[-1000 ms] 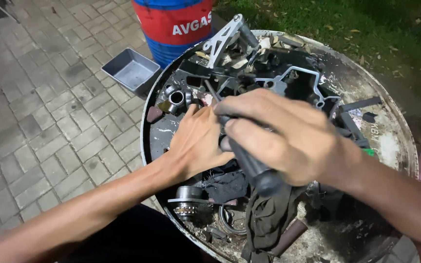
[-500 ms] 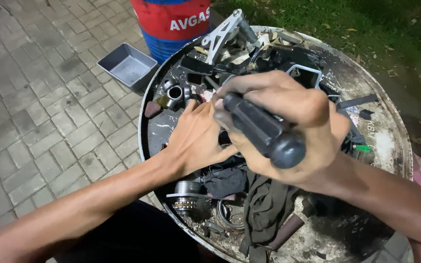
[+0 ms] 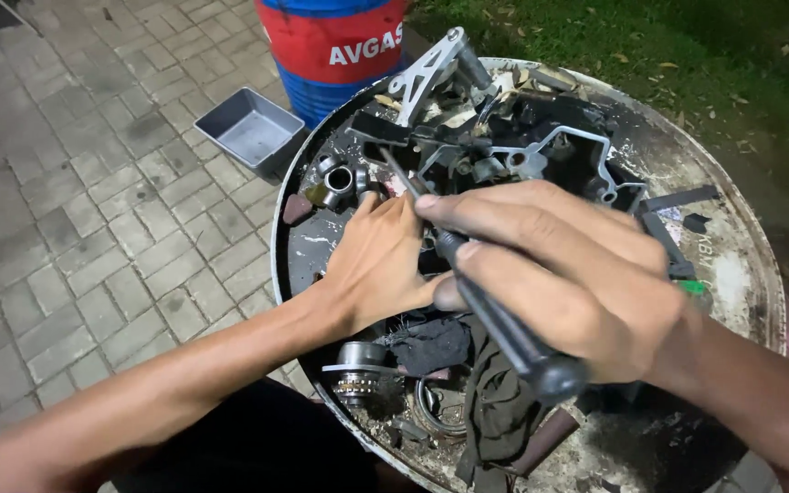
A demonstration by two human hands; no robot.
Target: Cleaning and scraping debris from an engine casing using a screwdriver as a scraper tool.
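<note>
My right hand [image 3: 563,274] is closed around the black handle of a screwdriver [image 3: 504,329], held up close to the camera with its thin shaft pointing away toward the metal parts. My left hand [image 3: 376,265] lies palm-down on the pile of dark engine parts on top of a round metal drum [image 3: 741,283], fingers pressed against a part that my hand hides. A silver bracket [image 3: 426,68] stands at the drum's far edge.
A grey plastic tray [image 3: 248,132] sits on the paving bricks to the left. A red and blue barrel [image 3: 335,46] stands behind the drum. A bearing [image 3: 358,370] and dark rags [image 3: 495,402] lie near the drum's front edge. Grass is at the upper right.
My right hand has turned and lifted the screwdriver, so its handle now points toward the camera and its tip toward the parts. The left hand stays on the parts.
</note>
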